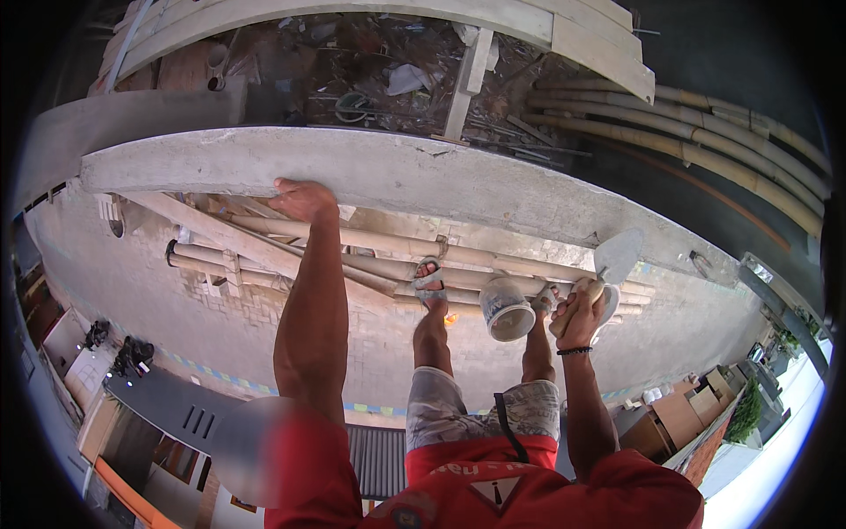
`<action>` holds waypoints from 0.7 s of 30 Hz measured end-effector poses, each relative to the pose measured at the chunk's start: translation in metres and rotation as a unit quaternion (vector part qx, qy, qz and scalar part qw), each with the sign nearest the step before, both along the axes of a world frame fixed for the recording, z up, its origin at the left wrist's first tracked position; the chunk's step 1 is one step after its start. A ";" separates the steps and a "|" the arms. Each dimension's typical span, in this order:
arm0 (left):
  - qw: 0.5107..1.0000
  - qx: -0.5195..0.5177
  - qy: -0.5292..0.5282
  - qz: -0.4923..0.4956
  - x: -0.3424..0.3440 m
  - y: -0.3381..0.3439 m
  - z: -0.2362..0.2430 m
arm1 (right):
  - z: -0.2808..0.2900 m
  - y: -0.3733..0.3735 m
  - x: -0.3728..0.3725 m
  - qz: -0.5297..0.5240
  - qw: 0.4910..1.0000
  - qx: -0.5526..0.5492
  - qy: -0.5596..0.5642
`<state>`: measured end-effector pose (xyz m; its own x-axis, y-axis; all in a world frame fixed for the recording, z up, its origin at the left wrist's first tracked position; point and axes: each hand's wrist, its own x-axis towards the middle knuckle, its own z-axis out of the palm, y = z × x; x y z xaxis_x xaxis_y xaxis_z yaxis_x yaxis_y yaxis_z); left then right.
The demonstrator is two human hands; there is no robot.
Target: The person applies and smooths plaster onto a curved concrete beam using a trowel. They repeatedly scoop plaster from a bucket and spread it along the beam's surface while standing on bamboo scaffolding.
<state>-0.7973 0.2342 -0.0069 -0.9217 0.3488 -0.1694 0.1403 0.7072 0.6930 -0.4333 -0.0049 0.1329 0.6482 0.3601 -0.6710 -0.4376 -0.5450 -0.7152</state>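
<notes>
A long grey concrete ledge [388,172] crosses in front of me. My left hand [304,201] is at its near edge on the left, the thumb on top and the fingers bent against the side. Lower right, my right hand [577,316] is wrapped round the handle of a trowel [620,254]. The trowel's pale blade points up and overlaps the ledge's near edge. A pale rounded thing [610,300] shows partly behind that hand; its kind is unclear. Just left of my right hand is a mortar-smeared bucket [509,319], between my sandalled feet.
Bamboo poles [370,240] run beneath my feet, and a wooden plank [256,240] slants below the ledge. Beyond it lie debris [388,79] and more bamboo poles [705,132]. A wooden post [467,88] stands at the far side. Paving [370,339] lies well below.
</notes>
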 end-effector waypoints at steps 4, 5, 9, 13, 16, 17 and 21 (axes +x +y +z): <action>1.000 -0.008 0.017 -0.002 0.005 0.004 0.001 | -0.006 0.019 -0.087 0.060 0.993 -0.043 0.091; 1.000 -0.009 0.013 -0.002 0.003 0.004 -0.001 | -0.003 0.045 -0.123 0.125 0.986 -0.027 0.111; 0.999 -0.028 0.027 0.007 0.007 0.007 0.001 | 0.016 0.119 -0.170 0.340 0.918 0.027 0.201; 0.998 -0.053 0.033 0.007 -0.006 0.002 -0.005 | 0.023 0.086 -0.090 0.113 0.988 0.062 0.084; 0.997 -0.062 0.033 0.018 0.005 0.005 0.001 | 0.012 0.061 -0.015 -0.027 0.999 -0.022 0.017; 0.997 -0.062 0.041 0.014 0.003 0.004 -0.003 | 0.011 0.061 -0.015 0.026 0.998 -0.041 0.037; 1.000 0.000 0.008 0.013 -0.002 0.003 -0.009 | 0.028 0.102 -0.066 0.291 0.936 -0.085 0.177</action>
